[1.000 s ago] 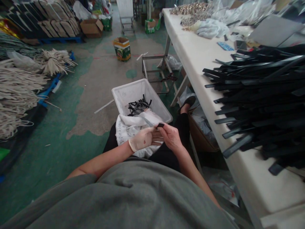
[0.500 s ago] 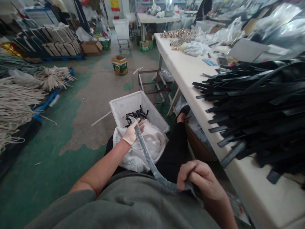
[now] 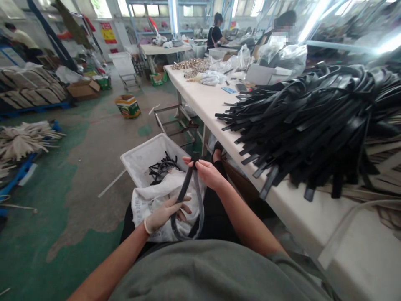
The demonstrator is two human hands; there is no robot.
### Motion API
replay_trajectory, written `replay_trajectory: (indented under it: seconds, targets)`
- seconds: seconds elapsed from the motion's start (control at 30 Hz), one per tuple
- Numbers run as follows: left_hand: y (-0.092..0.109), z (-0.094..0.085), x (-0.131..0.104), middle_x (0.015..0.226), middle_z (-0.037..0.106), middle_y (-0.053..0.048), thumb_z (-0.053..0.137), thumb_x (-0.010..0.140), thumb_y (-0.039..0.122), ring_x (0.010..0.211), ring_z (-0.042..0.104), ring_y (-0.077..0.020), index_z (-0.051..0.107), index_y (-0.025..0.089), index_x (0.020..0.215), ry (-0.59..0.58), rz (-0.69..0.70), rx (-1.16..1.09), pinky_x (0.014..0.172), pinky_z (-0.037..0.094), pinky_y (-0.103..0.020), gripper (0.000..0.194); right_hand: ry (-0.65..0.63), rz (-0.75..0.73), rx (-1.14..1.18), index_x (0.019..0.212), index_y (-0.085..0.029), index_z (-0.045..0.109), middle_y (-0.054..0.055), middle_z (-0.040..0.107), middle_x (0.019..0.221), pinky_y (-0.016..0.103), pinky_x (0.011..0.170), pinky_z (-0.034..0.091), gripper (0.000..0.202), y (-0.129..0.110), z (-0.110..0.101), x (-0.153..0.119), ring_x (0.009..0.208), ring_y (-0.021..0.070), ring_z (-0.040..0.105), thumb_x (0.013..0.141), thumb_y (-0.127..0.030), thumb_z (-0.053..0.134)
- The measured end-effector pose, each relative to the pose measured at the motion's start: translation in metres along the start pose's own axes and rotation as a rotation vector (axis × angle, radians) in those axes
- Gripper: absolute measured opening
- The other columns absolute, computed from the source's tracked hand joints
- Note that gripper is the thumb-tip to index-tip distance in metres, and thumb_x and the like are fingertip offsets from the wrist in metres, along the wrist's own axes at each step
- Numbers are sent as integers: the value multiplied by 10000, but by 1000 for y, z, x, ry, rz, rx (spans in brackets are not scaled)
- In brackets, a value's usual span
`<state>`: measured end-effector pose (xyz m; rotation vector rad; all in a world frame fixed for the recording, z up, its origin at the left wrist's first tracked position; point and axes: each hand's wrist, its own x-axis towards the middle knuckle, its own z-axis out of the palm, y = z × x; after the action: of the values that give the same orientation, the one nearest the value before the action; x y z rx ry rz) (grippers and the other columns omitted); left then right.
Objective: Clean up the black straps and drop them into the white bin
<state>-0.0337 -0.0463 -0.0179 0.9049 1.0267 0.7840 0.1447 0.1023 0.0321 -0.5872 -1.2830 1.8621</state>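
A dark strap (image 3: 201, 205) hangs in a loop over my lap, its two ends meeting near the top. My right hand (image 3: 205, 169), bare, pinches the strap at that top point. Lower on the left side of the loop, my left hand (image 3: 167, 212), in a pale glove, has the strap between thumb and fingers. Under the hands a white cloth sack (image 3: 150, 196) covers my lap. Just beyond it, a white plastic bin (image 3: 138, 156) holds short black strips (image 3: 163, 165).
On the long white table (image 3: 206, 108) at the right lies a large bundle of black straps (image 3: 300, 125). A metal frame (image 3: 171, 121) stands beyond the bin. Two people (image 3: 215, 33) are farther back, and bundled pale cords (image 3: 21, 140) lie at left.
My right hand has moved forward and left, up to the strap's top end. My left hand has come back lower along the strap, which now forms a loop. The view has tilted up.
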Motion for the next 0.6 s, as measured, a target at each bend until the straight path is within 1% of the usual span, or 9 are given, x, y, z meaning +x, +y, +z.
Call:
replay_trajectory:
  seconds: [0.07,0.17,0.23,0.27,0.33,0.4,0.47,0.53,0.6]
  targets:
    - [6,1,-2,1067,721,-136,620,878,515,894,695,-232,622,148,1271,7,44,16,850,513,-352,539,-39,-44,-45,897,-196,763,93,710,1187,405,1050,416,402,-7,9,1,1162,252,614,800,-579,690]
    - [21,2,2,1234,677,-127,696,803,534,1183,592,-291,672,162,1199,151,265,35,1044,427,-386,544,-134,-117,-212,938,-201,772,79,728,1142,417,1071,396,402,-12,29,-6,1138,247,629,871,-564,612]
    - [33,4,7,1259,665,-105,704,782,547,1216,560,-300,677,168,1177,291,403,69,1061,411,-391,548,-208,-174,-382,953,-220,775,57,741,1100,448,1134,320,404,-13,43,-12,1127,243,636,896,-568,577]
    - [38,6,10,1234,675,-97,685,797,545,1191,569,-296,676,167,1172,350,435,104,1050,417,-393,532,-231,-197,-460,957,-233,775,41,750,1063,461,1165,268,397,-13,48,-16,1116,238,643,902,-568,570]
    - [43,13,12,1119,708,-83,639,843,504,1083,608,-274,692,158,1119,396,417,231,993,447,-385,446,-238,-233,-549,947,-253,773,14,761,989,476,1200,186,373,-15,55,-21,1090,228,658,910,-561,565]
    - [41,23,10,989,721,-73,606,874,459,949,629,-245,720,151,1014,321,342,373,912,475,-364,357,-192,-260,-499,905,-248,769,13,763,960,481,1197,210,363,-20,55,-26,1086,228,664,920,-546,561]
    - [31,34,5,912,714,-70,583,891,458,863,625,-222,729,153,929,179,266,427,851,483,-346,340,-111,-300,-383,875,-231,765,35,762,989,470,1159,304,359,-26,51,-30,1132,240,645,924,-526,566]
    - [19,44,0,894,707,-77,583,886,512,843,621,-216,727,161,904,73,226,366,835,481,-343,380,-35,-339,-300,872,-221,766,53,755,1037,454,1114,379,340,-33,47,-34,1189,256,614,917,-507,587]
    - [6,48,-2,897,704,-99,597,828,642,853,623,-237,725,171,902,11,207,205,831,486,-364,493,27,-345,-280,888,-225,770,53,748,1066,463,1102,399,324,-37,42,-38,1215,271,596,911,-499,599]
